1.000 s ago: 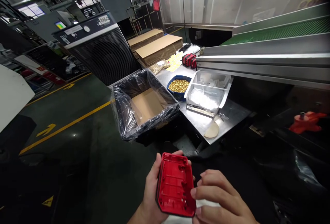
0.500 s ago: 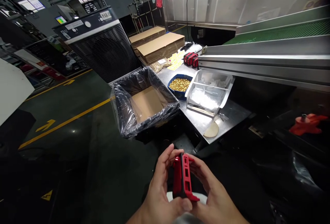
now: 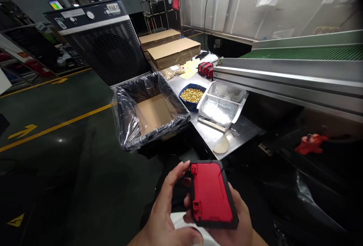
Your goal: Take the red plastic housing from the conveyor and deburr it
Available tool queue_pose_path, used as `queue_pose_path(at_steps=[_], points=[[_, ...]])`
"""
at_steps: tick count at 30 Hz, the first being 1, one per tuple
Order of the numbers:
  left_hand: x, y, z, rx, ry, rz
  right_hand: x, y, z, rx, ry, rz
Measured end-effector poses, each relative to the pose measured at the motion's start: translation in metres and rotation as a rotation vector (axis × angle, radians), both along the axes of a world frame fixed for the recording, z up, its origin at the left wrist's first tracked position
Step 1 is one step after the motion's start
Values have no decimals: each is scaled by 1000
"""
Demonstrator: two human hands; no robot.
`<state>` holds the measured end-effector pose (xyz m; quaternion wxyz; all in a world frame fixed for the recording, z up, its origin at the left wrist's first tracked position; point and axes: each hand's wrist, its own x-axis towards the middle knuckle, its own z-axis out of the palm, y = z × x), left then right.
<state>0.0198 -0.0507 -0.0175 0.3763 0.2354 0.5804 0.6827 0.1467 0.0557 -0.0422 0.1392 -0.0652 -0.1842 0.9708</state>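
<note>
Overhead factory lighting, bright at top w/ washed-out wall panels; floor dim, one small glare spot. Steel table and conveyor rail show specular sheen. Lower right nearly black. Wide-angle distortion bends edges; corners vignetted, slightly soft. Centre sharp.

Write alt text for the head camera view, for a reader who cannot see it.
Two hands hold a flat red plastic housing with a black rim: the left hand grips its left edge, the right hand supports it underneath. Behind stand a plastic-lined cardboard box and a blue bowl of brass parts.
</note>
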Motion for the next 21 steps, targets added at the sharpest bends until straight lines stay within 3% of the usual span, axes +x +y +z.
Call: queue_pose_path(at_steps=[5, 14, 17, 21], points=[[5, 0, -4, -77, 160, 22, -5, -2, 1, -51, -78, 66], [9, -2, -2, -94, 275, 64, -1, 0, -10, 49, -218, 35], [3, -2, -19, -55, 171, 38, -3, 3, -14, 230, -461, -73], [-7, 8, -54, -112, -172, 57, -8, 3, -32, 614, -692, -268]])
